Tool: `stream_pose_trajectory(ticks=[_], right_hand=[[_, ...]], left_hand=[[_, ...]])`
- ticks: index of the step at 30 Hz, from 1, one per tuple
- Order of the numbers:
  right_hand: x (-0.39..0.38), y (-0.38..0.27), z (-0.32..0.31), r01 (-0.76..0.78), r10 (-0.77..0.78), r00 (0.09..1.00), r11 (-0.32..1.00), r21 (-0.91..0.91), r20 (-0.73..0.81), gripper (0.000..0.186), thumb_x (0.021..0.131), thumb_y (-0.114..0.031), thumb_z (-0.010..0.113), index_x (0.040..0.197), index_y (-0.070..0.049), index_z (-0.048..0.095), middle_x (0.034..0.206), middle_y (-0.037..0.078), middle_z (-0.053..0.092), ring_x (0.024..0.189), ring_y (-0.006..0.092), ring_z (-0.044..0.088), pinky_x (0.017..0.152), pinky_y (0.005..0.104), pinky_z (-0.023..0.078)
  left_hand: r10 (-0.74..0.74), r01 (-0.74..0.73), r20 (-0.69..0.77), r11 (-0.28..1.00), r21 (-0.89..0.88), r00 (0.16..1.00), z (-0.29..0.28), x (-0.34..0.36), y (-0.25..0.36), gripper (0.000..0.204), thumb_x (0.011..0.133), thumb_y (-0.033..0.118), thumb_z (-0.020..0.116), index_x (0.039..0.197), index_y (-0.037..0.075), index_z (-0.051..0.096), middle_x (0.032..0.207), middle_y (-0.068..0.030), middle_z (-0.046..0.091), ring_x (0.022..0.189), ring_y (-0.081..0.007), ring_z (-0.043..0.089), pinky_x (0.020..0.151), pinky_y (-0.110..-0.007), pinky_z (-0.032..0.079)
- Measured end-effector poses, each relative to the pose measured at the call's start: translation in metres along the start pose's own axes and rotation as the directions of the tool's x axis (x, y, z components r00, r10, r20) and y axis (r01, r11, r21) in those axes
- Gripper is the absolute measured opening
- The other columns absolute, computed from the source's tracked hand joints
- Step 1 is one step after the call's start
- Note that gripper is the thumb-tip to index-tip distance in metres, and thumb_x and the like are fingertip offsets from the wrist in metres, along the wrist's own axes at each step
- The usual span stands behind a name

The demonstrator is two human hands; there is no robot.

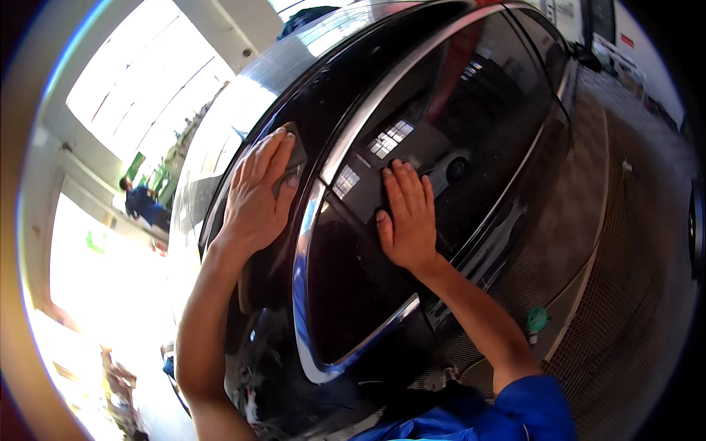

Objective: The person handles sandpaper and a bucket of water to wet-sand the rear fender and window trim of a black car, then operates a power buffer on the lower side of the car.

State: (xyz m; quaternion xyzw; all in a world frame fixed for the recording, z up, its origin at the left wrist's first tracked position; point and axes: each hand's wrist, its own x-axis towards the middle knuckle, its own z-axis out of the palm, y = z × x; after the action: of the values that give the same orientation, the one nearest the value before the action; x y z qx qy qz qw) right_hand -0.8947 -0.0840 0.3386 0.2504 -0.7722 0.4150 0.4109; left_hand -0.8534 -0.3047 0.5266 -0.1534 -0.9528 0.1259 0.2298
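My left hand [259,192] lies on the black painted body panel [346,81] of a car, beside the rear window. Under its fingers and thumb is a grey-brown flat pad [298,156], pressed to the panel; most of it is hidden by the hand. To the right, my right hand [409,220] rests flat on the dark side window [485,110], fingers stretched out, holding nothing. Between the two hands runs the bright chrome trim [302,253] round the glass.
A small green object [537,319] lies on the floor at right, near a long pale edge and a meshed mat [618,287]. The car's side mirror [585,57] juts out at the far end. Another person [145,204] in dark blue stands far left, near bright windows.
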Motion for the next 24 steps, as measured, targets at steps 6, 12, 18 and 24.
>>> stream_pose_trajectory(ticks=[6,12,18,24], right_hand=[[-0.001,-0.007,0.003,-0.014,0.014,1.0,1.0,0.015,0.011,0.063,0.093,-0.018,0.058,0.152,-0.002,0.047,0.159,0.02,0.043,0.15,0.0388,0.038,0.122,0.0577,0.026],[0.063,-0.048,-0.007,0.264,-0.263,0.964,0.933,0.244,-0.038,0.061,0.097,-0.025,0.061,0.151,-0.001,0.047,0.155,0.022,0.047,0.146,0.0388,0.042,0.121,0.0554,0.029],[0.134,-0.066,0.032,0.332,-0.342,0.94,0.909,0.251,-0.008,0.066,0.1,-0.04,0.061,0.15,-0.001,0.047,0.153,0.024,0.049,0.144,0.0382,0.045,0.122,0.0511,0.03],[0.133,-0.057,0.019,0.48,-0.494,0.864,0.866,0.136,0.096,0.07,0.097,-0.05,0.065,0.147,-0.001,0.053,0.15,0.022,0.053,0.142,0.0385,0.049,0.118,0.0499,0.036]], left_hand=[[-0.061,0.052,-0.095,0.994,-0.094,0.994,0.02,0.052,-0.002,0.06,0.106,0.029,0.049,0.16,0.007,0.036,0.167,-0.017,0.032,0.154,-0.0354,0.032,0.125,-0.048,0.027],[0.055,-0.045,-0.114,0.995,0.091,0.992,0.018,0.018,0.004,0.072,0.099,0.034,0.056,0.162,0.006,0.033,0.169,-0.0136,0.031,0.156,-0.0292,0.031,0.127,-0.044,0.025],[0.078,-0.098,-0.101,0.974,-0.203,0.992,0.024,0.047,-0.013,0.084,0.089,0.036,0.069,0.16,0.007,0.035,0.169,-0.0152,0.03,0.157,-0.0318,0.028,0.129,-0.042,0.023],[-0.254,0.002,-0.355,0.816,-0.578,0.9,0.006,-0.017,-0.028,0.065,0.087,0.015,0.07,0.148,0.001,0.053,0.16,-0.0198,0.045,0.15,-0.031,0.042,0.124,-0.04,0.033]])
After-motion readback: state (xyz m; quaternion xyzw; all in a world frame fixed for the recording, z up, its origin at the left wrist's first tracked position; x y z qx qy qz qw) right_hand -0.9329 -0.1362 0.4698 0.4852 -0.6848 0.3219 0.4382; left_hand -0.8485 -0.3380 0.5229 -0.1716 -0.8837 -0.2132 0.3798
